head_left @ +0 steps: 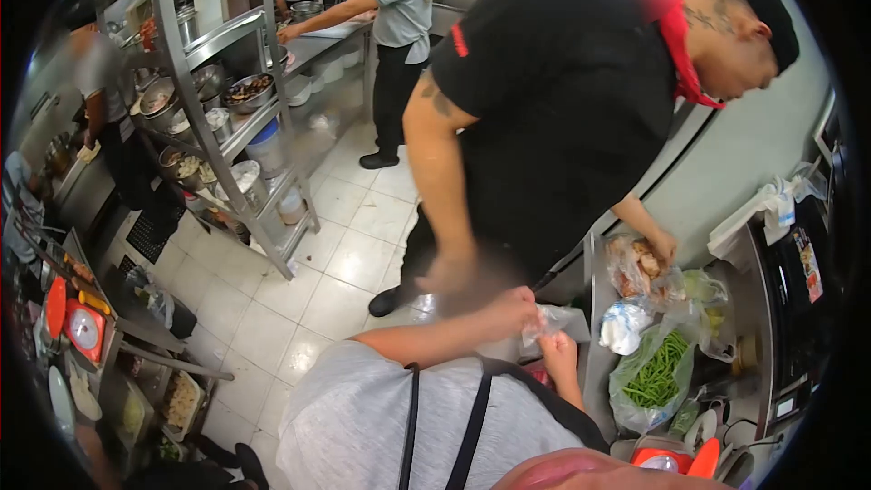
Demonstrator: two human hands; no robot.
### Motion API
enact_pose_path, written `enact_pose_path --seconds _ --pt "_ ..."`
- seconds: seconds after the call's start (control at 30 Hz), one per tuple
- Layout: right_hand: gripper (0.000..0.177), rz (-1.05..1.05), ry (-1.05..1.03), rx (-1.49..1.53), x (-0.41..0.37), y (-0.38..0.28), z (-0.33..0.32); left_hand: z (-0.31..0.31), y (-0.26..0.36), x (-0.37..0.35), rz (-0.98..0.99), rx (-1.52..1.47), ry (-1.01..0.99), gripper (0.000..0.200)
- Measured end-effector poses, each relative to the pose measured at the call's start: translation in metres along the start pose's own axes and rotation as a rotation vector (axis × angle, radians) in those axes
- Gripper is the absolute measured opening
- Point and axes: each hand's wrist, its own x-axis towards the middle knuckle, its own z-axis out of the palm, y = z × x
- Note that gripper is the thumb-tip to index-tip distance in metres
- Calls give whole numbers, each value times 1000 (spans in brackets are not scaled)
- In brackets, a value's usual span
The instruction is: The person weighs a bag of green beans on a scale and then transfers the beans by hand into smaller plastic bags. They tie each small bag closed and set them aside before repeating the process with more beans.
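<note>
My left hand (513,310) is closed, its fingers pinching the gathered edge of a clear plastic bag (546,318). My right hand (559,354) grips the same bag slightly lower and to the right. Something reddish (538,372) shows below my hands, partly hidden by my arm; I cannot make out what it is. Close to my right hand, on the steel counter (594,363), lie a bag of green beans (655,368) and a knotted white plastic bag (624,325).
A co-worker in black (562,109) leans over the counter, one hand (662,249) at a bag of light-brown food (633,265). Left stands a steel rack (186,95) holding bowls. An orange scale (662,461) sits at the lower right. Other people work farther back.
</note>
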Motion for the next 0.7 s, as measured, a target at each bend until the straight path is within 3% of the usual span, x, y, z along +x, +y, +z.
enact_pose_path --seconds 0.13,0.23,0.33,0.37,0.47,0.5,0.6,0.63,0.7 --pt "28 75 90 170 17 -3 47 -49 34 -29 -88 -248 -52 17" --pt "25 93 121 264 29 -23 77 -82 48 -46 -106 -140 -108 16" --pt "25 156 124 525 40 -46 106 -100 62 -64 103 702 15 21" --pt "20 231 79 716 43 -53 113 -107 67 -68 279 1065 60 28" --pt "18 289 62 860 41 -93 143 -138 58 -63 301 1218 184 27" --pt "17 279 5 826 38 -98 148 -143 63 -61 148 1162 242 23" --pt "15 72 -137 610 37 -99 161 -165 64 -50 197 1001 382 18" --pt "15 0 -189 583 35 -93 165 -170 66 -47 53 840 406 13" --pt "18 -144 -167 132 27 -105 164 -179 73 -41 128 876 375 12"
